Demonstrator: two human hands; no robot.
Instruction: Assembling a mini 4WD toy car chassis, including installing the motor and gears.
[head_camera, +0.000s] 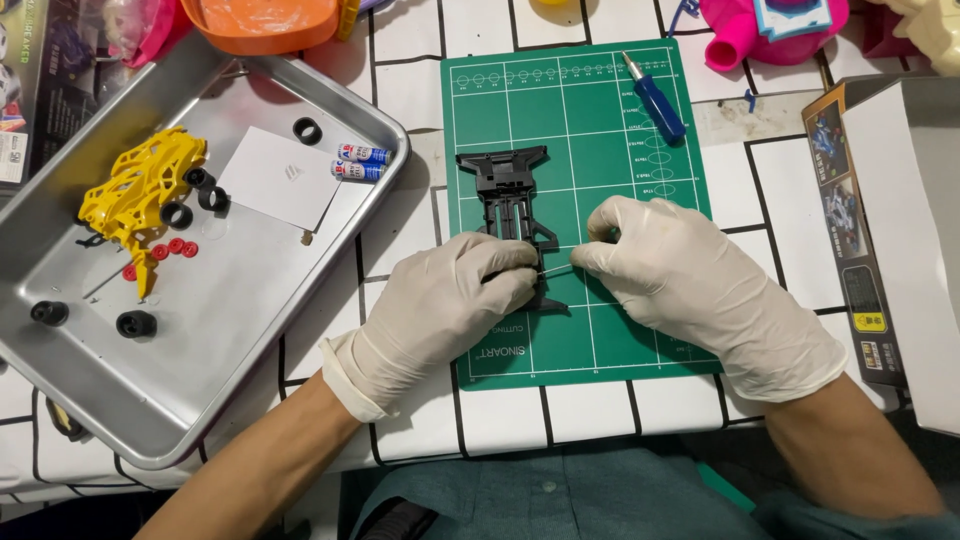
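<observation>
Closest to me, my two gloved hands meet low on the green mat (600, 120). My left hand (450, 305) is curled over the near end of the black chassis (507, 195), fingers closed on it, pinning it to the mat. My right hand (690, 275) sits just beside it, thumb and forefinger pinched narrow on a thin metal rod (556, 270) that runs across into the chassis by my left fingertips. The chassis lies flat, its far end sticking out clear toward the middle of the mat. Up by the mat's far right corner, a blue screwdriver (655, 98) lies at a slant, well apart from my hands. Off to the left, the metal tray (200, 360) holds a yellow body shell (140, 190), black tyres (136, 323), small red pieces (175, 247), two batteries (360, 162) and a white sheet (280, 180). A box (900, 220) stands on the right.
</observation>
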